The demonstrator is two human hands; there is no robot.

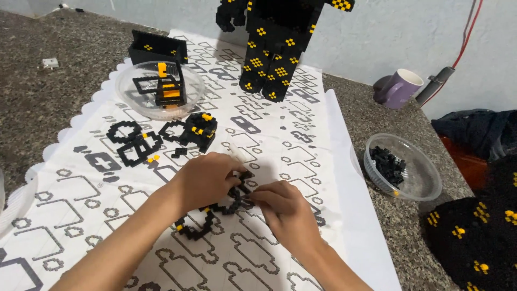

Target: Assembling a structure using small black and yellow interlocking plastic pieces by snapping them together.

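Blocks are being joined into a thin black outline piece on the printed sheet. One big black figure is already built, and small parts are laid nearby. Many loose blocks are left in the clear bowl. The outline piece is pinched between the left hand and right hand, which are held close together.
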